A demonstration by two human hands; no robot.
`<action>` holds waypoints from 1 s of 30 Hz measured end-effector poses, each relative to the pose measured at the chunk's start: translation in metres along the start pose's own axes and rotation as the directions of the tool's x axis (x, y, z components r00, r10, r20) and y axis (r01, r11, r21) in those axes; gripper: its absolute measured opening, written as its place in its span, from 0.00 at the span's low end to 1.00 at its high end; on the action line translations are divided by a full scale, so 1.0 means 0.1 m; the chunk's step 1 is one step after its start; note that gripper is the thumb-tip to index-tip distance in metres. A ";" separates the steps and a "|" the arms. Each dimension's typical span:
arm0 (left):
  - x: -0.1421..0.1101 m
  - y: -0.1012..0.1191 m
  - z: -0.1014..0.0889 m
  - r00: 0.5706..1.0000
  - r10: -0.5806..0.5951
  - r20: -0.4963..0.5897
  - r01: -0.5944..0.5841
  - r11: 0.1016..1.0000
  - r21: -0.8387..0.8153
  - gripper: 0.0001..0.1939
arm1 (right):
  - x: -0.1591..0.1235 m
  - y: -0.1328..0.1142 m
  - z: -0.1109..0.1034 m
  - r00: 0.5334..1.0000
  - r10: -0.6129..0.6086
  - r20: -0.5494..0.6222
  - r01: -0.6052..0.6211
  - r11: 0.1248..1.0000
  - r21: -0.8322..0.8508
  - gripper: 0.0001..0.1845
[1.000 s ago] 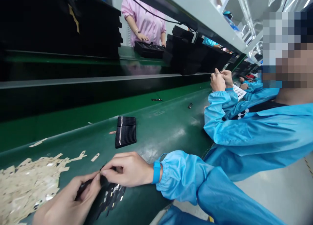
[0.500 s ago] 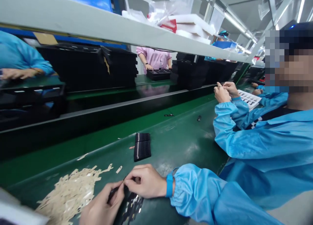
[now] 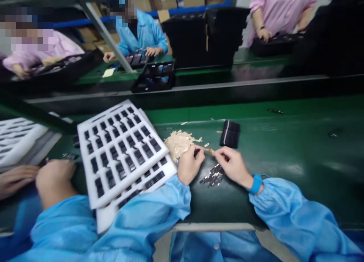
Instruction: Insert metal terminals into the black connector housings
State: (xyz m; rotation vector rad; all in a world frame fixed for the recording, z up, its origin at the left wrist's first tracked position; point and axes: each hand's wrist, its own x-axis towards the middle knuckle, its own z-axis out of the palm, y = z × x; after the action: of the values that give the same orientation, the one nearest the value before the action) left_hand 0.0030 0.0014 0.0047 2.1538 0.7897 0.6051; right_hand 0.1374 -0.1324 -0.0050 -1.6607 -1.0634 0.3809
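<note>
We see our left hand (image 3: pixel 191 162) and our right hand (image 3: pixel 235 166) brought close together over the bench (image 3: pixel 287 167), fingertips facing. Between them is a small amber piece (image 3: pixel 211 151), its left end at the left fingertips and its right end at the right fingertips. Each grip is narrow, thumb and fingers pinched on that piece; blur keeps us from telling its exact shape, or whether the dark patch inside the left fingers is a part or only shadow.

Just below the gap between our hands we have a loose heap of black parts (image 3: pixel 212 175) with shiny faces, lying at mixed angles. Behind the left hand spreads a pile of tan strips (image 3: pixel 179 142), and one lone strip (image 3: pixel 206 145) lies apart, near the amber piece. Behind the right hand sits a neat black stack (image 3: pixel 231 134) with a pale line down it.

To our left, a white tray (image 3: pixel 129 177) with rows of black pieces rests askew on a second white tray (image 3: pixel 105 221). Beyond its left side we see a co-worker's hand (image 3: pixel 55 174). A blue strap (image 3: pixel 256 184) circles our right wrist. Across from us, people in blue and pink jackets handle dark trays.
</note>
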 end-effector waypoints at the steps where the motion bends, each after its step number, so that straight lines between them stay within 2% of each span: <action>1: 0.03 -0.02 -0.01 0.996 -0.054 -0.068 0.052 0.998 -0.037 0.09 | 0.01 0.02 -0.01 0.999 0.028 -0.016 -0.028 0.999 0.026 0.11; 3: 0.08 -0.05 -0.03 0.982 -0.134 -0.132 0.119 0.986 -0.114 0.12 | 0.01 0.05 -0.03 0.996 0.077 -0.047 -0.074 0.995 0.066 0.12; 5: 0.11 -0.08 -0.03 0.979 -0.160 -0.126 0.137 0.975 -0.175 0.15 | 0.01 0.06 -0.04 0.994 0.094 -0.057 -0.089 0.993 0.076 0.12; 8: 0.09 -0.06 -0.01 0.976 -0.159 -0.152 0.128 0.972 -0.196 0.08 | 0.00 0.03 -0.06 0.998 0.049 -0.027 -0.048 0.998 0.029 0.11; 9: 0.07 -0.05 0.00 0.979 -0.146 -0.139 0.118 0.974 -0.193 0.08 | 0.00 0.02 -0.06 1.000 0.022 -0.012 -0.022 1.000 0.001 0.11; 10: 0.06 -0.02 0.00 0.987 -0.123 -0.099 0.102 0.976 -0.193 0.11 | 0.00 0.00 -0.07 1.000 -0.006 0.004 0.006 1.000 -0.029 0.11; 12: 0.02 0.03 0.00 0.998 -0.042 0.051 0.052 0.975 -0.215 0.16 | -0.01 -0.02 -0.08 0.998 -0.061 0.032 0.063 0.995 -0.076 0.10; 14: 0.00 0.08 0.00 0.976 0.045 0.214 0.014 0.963 -0.268 0.17 | -0.01 -0.04 -0.10 0.993 -0.102 0.053 0.106 0.990 -0.096 0.10; 16: -0.01 0.10 0.01 0.953 0.071 0.296 0.023 0.953 -0.303 0.14 | -0.01 -0.04 -0.11 0.990 -0.125 0.064 0.131 0.986 -0.106 0.10; 19: -0.02 0.11 0.03 0.961 0.010 0.275 0.078 0.948 -0.307 0.10 | -0.03 -0.06 -0.12 0.990 -0.128 0.062 0.135 0.981 -0.136 0.09; 24: -0.02 0.11 0.03 0.976 -0.042 0.211 0.099 0.959 -0.267 0.08 | -0.04 -0.09 -0.12 0.988 -0.136 -0.067 0.120 0.972 -0.202 0.04; 26: -0.02 0.11 0.02 0.977 -0.031 0.210 0.077 0.974 -0.214 0.08 | -0.03 -0.08 -0.10 0.989 -0.147 -0.022 0.140 0.969 -0.203 0.02; 30: -0.07 0.13 -0.02 0.966 0.056 0.253 -0.031 0.994 -0.101 0.09 | -0.05 -0.09 -0.06 0.987 -0.145 0.068 0.157 0.962 -0.224 0.07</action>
State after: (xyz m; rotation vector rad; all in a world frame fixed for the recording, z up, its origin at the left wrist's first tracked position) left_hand 0.0014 -0.0094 0.0153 2.1113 0.5628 0.3684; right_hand 0.1344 -0.1394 0.0041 -1.7646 -1.3036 0.2077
